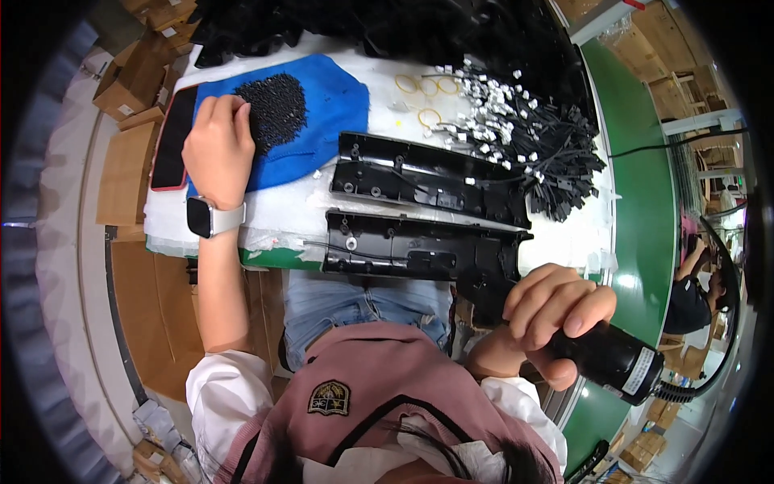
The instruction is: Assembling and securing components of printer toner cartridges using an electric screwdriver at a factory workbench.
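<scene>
The person's left forearm reaches away from the body, and the left hand (219,141), a pale-strapped watch (211,218) at its wrist, hangs beyond and left of the nearer long black plastic half-shell (403,246), the landmark here. Its fingers are bent, thumb and forefinger drawn together at a pile of tiny black parts (280,105) on a bright blue cloth (343,97); whether they pinch anything cannot be told. The right arm is bent, and the right hand (556,315), at the shell's right end, curls its fingers around a black cylindrical corded tool (605,359). A second black plastic half-shell (419,181) lies just beyond the landmark, on the white-covered table (564,246); black cables with white connectors (556,153) heap beyond its right end. Brown cardboard boxes (133,81) stand left of the shell; another person (689,306) is far right of it.
</scene>
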Action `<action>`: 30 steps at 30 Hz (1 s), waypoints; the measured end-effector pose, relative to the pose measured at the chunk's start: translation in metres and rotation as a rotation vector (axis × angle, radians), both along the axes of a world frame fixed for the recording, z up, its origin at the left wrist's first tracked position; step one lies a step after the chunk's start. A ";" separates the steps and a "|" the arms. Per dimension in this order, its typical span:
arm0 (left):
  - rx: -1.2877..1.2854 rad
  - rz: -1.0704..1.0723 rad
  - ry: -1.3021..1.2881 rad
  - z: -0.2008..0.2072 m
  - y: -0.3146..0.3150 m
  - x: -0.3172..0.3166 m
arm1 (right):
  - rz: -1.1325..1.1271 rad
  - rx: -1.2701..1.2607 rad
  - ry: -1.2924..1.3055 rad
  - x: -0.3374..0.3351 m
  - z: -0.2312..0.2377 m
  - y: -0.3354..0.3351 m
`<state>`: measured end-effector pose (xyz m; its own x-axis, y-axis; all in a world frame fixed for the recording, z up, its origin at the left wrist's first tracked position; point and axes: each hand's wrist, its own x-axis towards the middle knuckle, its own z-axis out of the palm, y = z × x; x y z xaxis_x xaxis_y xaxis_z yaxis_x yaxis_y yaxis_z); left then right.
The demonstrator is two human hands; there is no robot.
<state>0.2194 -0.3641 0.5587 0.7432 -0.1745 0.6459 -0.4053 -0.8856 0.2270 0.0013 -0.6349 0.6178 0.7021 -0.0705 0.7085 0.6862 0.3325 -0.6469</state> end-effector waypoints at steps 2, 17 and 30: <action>-0.234 -0.151 0.134 0.012 -0.014 -0.022 | -0.033 -0.003 -0.063 0.000 -0.001 -0.002; -0.580 -1.082 0.893 0.015 -0.059 -0.139 | 0.058 0.436 -0.238 0.000 -0.005 0.008; -0.468 -1.092 0.897 0.012 -0.061 -0.133 | 0.104 0.235 -0.223 -0.006 -0.008 -0.002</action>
<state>0.0860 -0.4252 0.5705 0.5558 -0.8047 0.2086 -0.3794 -0.0223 0.9249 -0.0043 -0.6369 0.6100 0.5434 -0.1859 0.8186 0.7568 0.5305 -0.3819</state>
